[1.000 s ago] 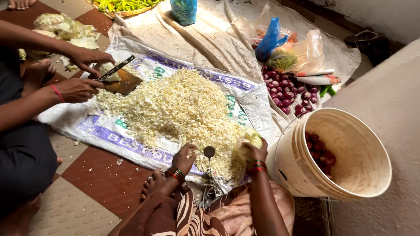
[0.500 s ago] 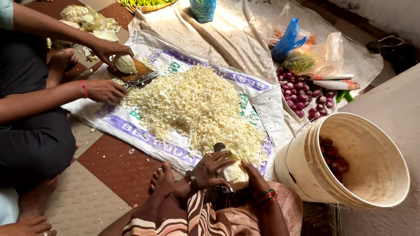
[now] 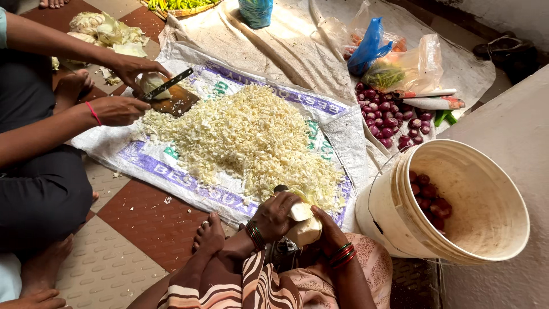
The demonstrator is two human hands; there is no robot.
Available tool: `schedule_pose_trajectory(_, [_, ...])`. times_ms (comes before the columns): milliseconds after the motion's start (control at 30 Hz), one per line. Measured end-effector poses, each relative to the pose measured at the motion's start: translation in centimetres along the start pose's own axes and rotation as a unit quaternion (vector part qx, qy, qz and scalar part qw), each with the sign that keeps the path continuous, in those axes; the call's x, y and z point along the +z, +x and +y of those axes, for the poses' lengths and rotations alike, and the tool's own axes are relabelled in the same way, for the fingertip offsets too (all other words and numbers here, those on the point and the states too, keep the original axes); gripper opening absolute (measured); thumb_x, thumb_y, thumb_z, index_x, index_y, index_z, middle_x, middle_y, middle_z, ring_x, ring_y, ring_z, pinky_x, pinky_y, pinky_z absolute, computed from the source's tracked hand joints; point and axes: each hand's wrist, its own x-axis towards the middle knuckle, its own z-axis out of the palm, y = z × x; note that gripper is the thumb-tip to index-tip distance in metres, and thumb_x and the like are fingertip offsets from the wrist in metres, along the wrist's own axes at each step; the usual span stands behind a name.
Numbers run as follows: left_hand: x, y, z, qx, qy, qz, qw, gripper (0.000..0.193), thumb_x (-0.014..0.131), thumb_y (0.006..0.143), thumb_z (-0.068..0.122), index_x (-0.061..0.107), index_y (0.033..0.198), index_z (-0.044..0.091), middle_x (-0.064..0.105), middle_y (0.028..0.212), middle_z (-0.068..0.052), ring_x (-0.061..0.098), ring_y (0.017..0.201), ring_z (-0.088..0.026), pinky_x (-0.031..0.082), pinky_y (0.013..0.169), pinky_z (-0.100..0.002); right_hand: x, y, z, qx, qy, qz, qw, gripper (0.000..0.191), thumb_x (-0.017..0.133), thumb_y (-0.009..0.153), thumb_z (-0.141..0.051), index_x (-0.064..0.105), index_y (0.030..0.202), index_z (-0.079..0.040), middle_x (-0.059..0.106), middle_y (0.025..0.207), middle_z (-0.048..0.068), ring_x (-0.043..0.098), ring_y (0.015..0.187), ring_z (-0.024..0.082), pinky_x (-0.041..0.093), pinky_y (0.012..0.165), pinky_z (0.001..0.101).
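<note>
Both fingers [image 3: 286, 203] (curled) clasp cabbage chunk [image 3: 304, 224].

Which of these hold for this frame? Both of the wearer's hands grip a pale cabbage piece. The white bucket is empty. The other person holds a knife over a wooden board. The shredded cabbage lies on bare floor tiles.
1. True: the left hand and right hand grip the cabbage piece.
2. False: the white bucket holds a few red onions.
3. True: the knife is over the wooden board.
4. False: the shredded cabbage lies on a woven sack.
</note>
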Motion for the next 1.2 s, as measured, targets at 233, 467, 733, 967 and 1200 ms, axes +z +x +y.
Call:
schedule_pose_trajectory(233, [1.0, 0.6, -0.5, -0.127, -0.046, -0.007, 0.991, 0.044, 0.066, 0.097, 0.046, 0.061, 0.114, 0.006, 0.068, 0.093, -0.011, 0.071, 0.074, -0.024, 0.059, 0.063, -0.038, 0.3, 0.7, 0.4, 0.013, -0.028, -0.005, 1.0, 0.091, 0.068, 0.071, -0.064, 0.044, 0.144, -0.013, 0.055, 0.138, 0.023, 0.059, 0.124, 0.044, 0.053, 0.093, 0.066])
schedule_pose_trajectory(467, [1.9, 1.4, -2.0, -0.162, -0.038, 0.006, 0.986, 0.05, 0.055, 0.104, 0.057, 0.064, 0.103, 0.008, 0.067, 0.087, -0.008, 0.068, 0.07, -0.02, 0.056, 0.06, -0.04, -0.2, 1.8, 0.7, -0.054, -0.044, -0.015, 0.997, 0.1, 0.076, 0.071, -0.052, 0.038, 0.153, -0.01, 0.048, 0.148, 0.021, 0.053, 0.129, 0.034, 0.054, 0.093, 0.0646])
schedule_pose_trajectory(733, [1.3, 2.6, -4.9, -0.461, -0.323, 0.031, 0.826, 0.055, 0.059, 0.101, 0.054, 0.071, 0.108, 0.001, 0.072, 0.081, -0.01, 0.067, 0.062, -0.017, 0.056, 0.053, -0.029, -1.8, 2.4, 0.6, -0.12, -0.031, -0.066, 0.99, 0.09, 0.073, 0.08, -0.025, 0.032, 0.158, -0.005, 0.065, 0.128, 0.027, 0.07, 0.101, 0.034, 0.064, 0.079, 0.0469])
schedule_pose_trajectory(967, [0.3, 1.7, -6.2, -0.51, -0.507, 0.064, 0.692, 0.058, 0.062, 0.094, 0.051, 0.061, 0.122, -0.001, 0.075, 0.095, -0.014, 0.076, 0.075, -0.021, 0.064, 0.056, -0.031, -3.1, 4.1, -2.7, -0.209, -0.094, 0.228, 0.946, 0.091, 0.079, 0.08, -0.037, 0.038, 0.159, -0.02, 0.052, 0.144, 0.022, 0.066, 0.112, 0.035, 0.061, 0.086, 0.0481])
schedule_pose_trajectory(1200, [0.7, -0.6, -5.4, -0.524, -0.549, -0.094, 0.644, 0.055, 0.064, 0.095, 0.048, 0.06, 0.122, 0.0, 0.074, 0.1, -0.013, 0.075, 0.076, -0.019, 0.064, 0.06, -0.03, -0.7, 6.2, -3.9, -0.011, -0.417, 0.386, 0.823, 0.113, 0.086, 0.081, -0.041, 0.012, 0.166, -0.035, 0.001, 0.163, 0.031, 0.028, 0.142, 0.059, 0.044, 0.108, 0.0621])
